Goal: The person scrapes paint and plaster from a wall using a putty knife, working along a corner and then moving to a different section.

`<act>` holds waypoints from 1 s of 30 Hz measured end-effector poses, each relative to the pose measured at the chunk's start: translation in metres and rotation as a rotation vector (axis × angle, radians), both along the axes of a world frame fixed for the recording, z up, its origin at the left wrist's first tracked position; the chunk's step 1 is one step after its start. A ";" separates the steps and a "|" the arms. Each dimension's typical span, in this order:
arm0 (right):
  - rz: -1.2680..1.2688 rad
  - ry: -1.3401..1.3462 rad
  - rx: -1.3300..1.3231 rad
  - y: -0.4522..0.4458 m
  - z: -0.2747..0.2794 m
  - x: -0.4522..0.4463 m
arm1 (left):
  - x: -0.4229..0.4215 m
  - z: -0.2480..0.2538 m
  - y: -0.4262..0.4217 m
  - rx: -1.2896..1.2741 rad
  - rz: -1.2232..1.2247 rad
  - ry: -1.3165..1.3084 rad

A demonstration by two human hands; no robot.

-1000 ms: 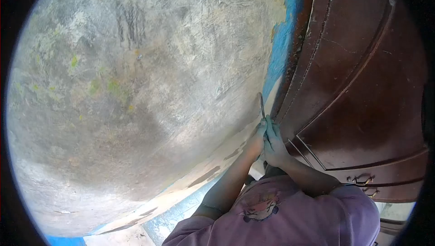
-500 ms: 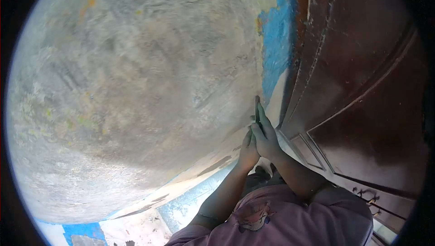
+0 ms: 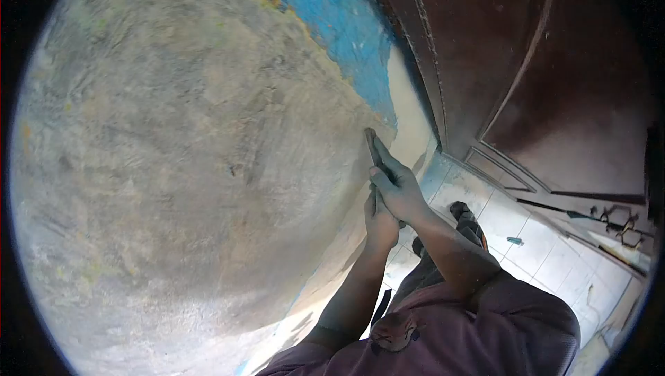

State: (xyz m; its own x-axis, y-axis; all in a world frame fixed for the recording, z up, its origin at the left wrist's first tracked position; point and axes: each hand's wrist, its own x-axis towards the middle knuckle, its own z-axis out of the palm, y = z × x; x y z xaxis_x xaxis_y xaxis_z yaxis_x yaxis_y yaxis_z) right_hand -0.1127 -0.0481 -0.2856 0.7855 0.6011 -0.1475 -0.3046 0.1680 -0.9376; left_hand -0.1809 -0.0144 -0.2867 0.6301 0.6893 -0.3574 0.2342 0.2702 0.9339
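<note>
My right hand (image 3: 402, 192) is closed around a narrow, flat scraper (image 3: 372, 146) whose dark end points at the wall (image 3: 208, 154). Just below it, my left hand (image 3: 380, 218) grips the lower part of the same tool, and a dark end sticks out under the palms. The tool's tip is at or very near the grey wall surface, by the lower end of a patch of blue paint (image 3: 346, 36). Whether it touches the wall I cannot tell. Both hands look dusty.
A dark brown wooden door (image 3: 554, 99) with a metal latch (image 3: 620, 223) stands close on the right. Below are white floor tiles (image 3: 547, 251), with a small dark teal object (image 3: 515, 241) lying on them. My feet (image 3: 460, 211) are near the wall's base.
The view has turned, bringing more floor and my feet into sight. Both hands stay on the scraper, which now tilts left at its tip and sits at the blue patch's lower end.
</note>
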 end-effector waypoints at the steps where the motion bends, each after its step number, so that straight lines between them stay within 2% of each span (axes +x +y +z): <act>1: -0.083 -0.066 0.063 0.004 -0.007 -0.004 | -0.002 -0.004 0.003 0.002 -0.018 0.007; 3: -0.184 -0.133 0.125 0.010 -0.016 -0.004 | -0.003 -0.009 0.010 -0.038 -0.102 0.044; 5: -0.141 -0.079 -0.047 0.011 -0.017 0.011 | 0.011 0.000 0.015 -0.012 -0.164 0.114; 7: -0.091 -0.032 -0.082 0.001 -0.010 0.023 | 0.014 -0.010 0.016 0.009 -0.211 0.182; 9: -0.036 0.014 -0.114 -0.003 -0.013 0.022 | 0.010 -0.032 0.013 0.392 -0.284 -0.003; 10: -0.105 -0.132 -0.034 -0.002 -0.018 0.015 | 0.013 -0.023 0.008 0.398 -0.294 -0.011; 11: -0.175 -0.279 0.045 0.001 -0.023 0.013 | 0.015 -0.011 0.002 0.213 -0.230 -0.025; 12: -0.181 -0.257 0.009 0.004 -0.022 0.016 | 0.016 -0.004 -0.001 0.026 -0.163 -0.032; 13: -0.188 -0.254 0.009 0.003 -0.022 0.024 | 0.018 -0.016 0.007 0.027 -0.170 -0.029; 15: 0.056 0.026 -0.136 -0.003 -0.017 0.042 | 0.019 -0.047 0.025 0.108 -0.344 -0.023; 16: 0.066 0.028 -0.132 -0.004 -0.019 0.036 | 0.012 -0.054 0.023 0.111 -0.335 -0.019; 18: -0.036 -0.165 -0.098 -0.009 -0.018 0.027 | 0.009 -0.062 0.014 0.456 -0.253 -0.133; 19: -0.047 -0.170 -0.091 -0.006 -0.018 0.026 | 0.014 -0.045 0.009 0.463 -0.263 -0.140; 21: -0.168 -0.252 0.020 0.001 -0.022 0.023 | 0.015 -0.016 -0.001 -0.031 -0.156 -0.049; 25: 0.052 -0.101 -0.101 -0.010 -0.024 0.029 | 0.011 -0.024 -0.008 -0.050 -0.173 0.074; 27: -0.032 -0.284 -0.049 -0.005 -0.023 0.023 | 0.011 -0.024 -0.002 0.589 -0.321 -0.068; 28: -0.041 -0.293 -0.042 -0.002 -0.016 0.029 | 0.018 -0.021 0.004 0.599 -0.325 -0.078; 30: -0.099 -0.129 -0.102 -0.001 -0.001 0.036 | 0.026 -0.016 0.012 0.277 -0.292 -0.028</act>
State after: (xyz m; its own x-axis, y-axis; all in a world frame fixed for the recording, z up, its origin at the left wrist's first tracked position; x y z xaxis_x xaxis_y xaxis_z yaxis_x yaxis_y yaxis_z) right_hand -0.0764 -0.0493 -0.2863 0.8563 0.5070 -0.0982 -0.1677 0.0931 -0.9814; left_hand -0.1550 -0.0020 -0.3028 0.8204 0.5480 -0.1631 0.2374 -0.0668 0.9691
